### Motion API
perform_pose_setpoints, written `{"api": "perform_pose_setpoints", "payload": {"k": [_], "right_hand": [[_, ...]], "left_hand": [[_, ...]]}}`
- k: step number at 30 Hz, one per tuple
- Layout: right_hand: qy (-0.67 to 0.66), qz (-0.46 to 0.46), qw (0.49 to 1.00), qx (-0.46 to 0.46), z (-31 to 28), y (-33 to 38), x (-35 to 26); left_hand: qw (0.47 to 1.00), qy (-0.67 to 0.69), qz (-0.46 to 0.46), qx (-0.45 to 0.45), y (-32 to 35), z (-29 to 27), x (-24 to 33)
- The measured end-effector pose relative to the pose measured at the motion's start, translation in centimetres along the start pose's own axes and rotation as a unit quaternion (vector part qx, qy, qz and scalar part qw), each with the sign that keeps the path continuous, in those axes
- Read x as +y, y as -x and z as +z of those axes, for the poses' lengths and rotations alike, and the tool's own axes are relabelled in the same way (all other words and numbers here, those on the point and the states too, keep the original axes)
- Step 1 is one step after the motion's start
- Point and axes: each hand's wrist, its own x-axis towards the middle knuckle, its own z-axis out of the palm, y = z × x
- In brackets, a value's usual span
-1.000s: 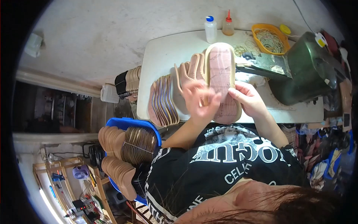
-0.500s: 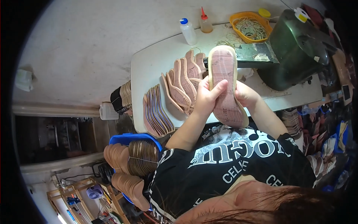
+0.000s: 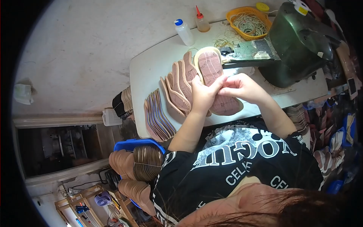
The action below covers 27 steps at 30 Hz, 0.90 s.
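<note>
I hold a pink shoe insole with a tan rim (image 3: 210,68) over the white table (image 3: 151,72). My left hand (image 3: 203,94) grips its left side and middle. My right hand (image 3: 242,87) pinches the insole's right edge near the middle, fingers closed on it. The heel end (image 3: 227,106) shows below my hands. Under and left of it lies a fanned row of similar pink insoles (image 3: 177,89), and further left a stack of thin purple-edged soles (image 3: 157,119).
A dark green machine (image 3: 302,41) stands at the table's right with a metal plate (image 3: 249,51). A yellow basket of rubber bands (image 3: 247,20) and two squeeze bottles (image 3: 185,32) stand at the back. A blue bin of brown soles (image 3: 136,166) sits left of my lap.
The view has shifted, so the table sits further right and up. My hands have come together at the insole's middle, and my left hand now wraps it.
</note>
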Motion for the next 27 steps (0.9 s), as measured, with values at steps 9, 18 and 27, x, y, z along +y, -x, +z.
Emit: {"api": "perform_pose_setpoints", "payload": {"k": [9,18,27], "right_hand": [[-0.219,0.004,0.973,0.077,1.8,0.9,2.4],[-0.32,-0.005,0.932,0.168,2.2,1.7,1.0],[-0.38,0.063,0.913,0.136,4.2,1.1,1.0]], "left_hand": [[0.957,-0.272,0.097,0.026,-9.1,-3.2,-1.1],[0.908,-0.417,0.025,0.02,-10.9,-0.9,-2.5],[0.918,-0.384,-0.1,-0.026,-13.2,-2.5,-2.4]]}}
